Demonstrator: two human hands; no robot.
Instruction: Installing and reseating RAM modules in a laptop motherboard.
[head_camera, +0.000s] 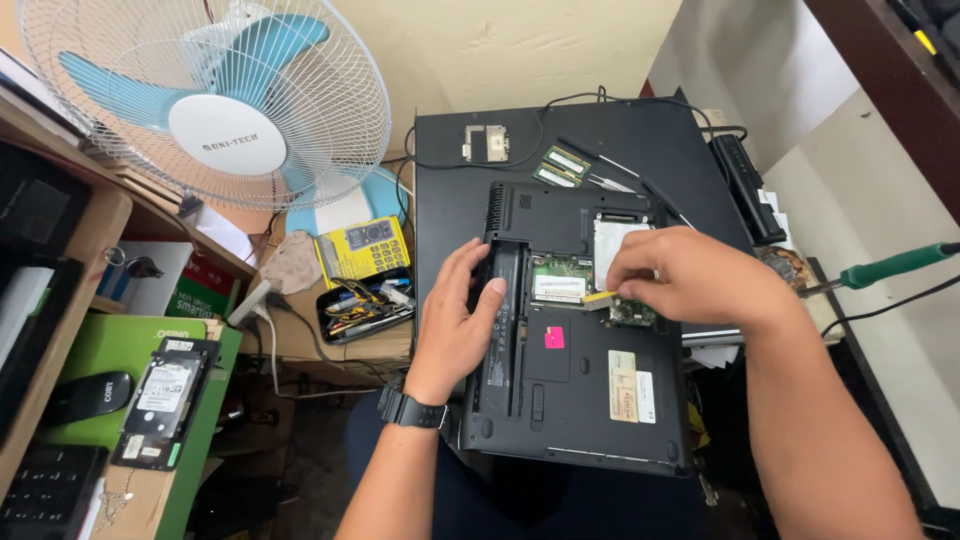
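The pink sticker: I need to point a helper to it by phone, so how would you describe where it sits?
Find the black upturned laptop in the middle, steadied by the left hand while the right hand works in its open bay. Just below that bay, between the hands, sits the pink sticker. It is small, square and bright pink, unlike the pale labels lower right.

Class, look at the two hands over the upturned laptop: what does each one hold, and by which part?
The right hand pinches a yellow-handled tool by its handle. The left hand holds nothing; it rests on the laptop.

One upturned laptop (570, 330), two memory sticks (560, 166) at twelve o'clock, one fan (205, 100) at ten, one hard drive (165, 400) at eight, one soldering iron (890, 266) at three.
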